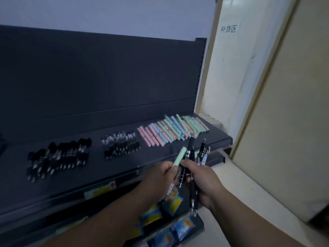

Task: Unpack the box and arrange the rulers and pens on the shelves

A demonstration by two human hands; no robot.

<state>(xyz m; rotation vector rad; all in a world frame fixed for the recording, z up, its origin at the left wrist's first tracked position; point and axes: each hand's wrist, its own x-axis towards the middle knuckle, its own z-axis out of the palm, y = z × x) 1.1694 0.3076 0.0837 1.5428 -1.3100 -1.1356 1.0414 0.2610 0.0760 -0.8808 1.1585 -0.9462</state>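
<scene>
A: Where are the hands?

B: Both are in front of the dark shelf (96, 166), near its right end. The left hand (160, 172) pinches the lower end of a green pen (179, 156) between thumb and fingers (173, 168); the pen points up and to the right, above the front edge of the shelf.

A: And the other one?

B: The right hand (201, 180) has its fingers curled round a bunch of dark pens (191, 157). They stand almost upright, just beside the green pen.

A: What lies on the shelf?

B: Three groups, each apart from the others. On the right, a row of pastel pens (170, 131) in pink, blue and green, lying side by side. In the middle, a group of black and clear pens (121, 144). On the left, a larger group of black pens (58, 157). They are blurred, so I cannot tell more.

A: And below?

B: Blue and yellow packets (176, 202) on a lower level, under the hands.
</scene>
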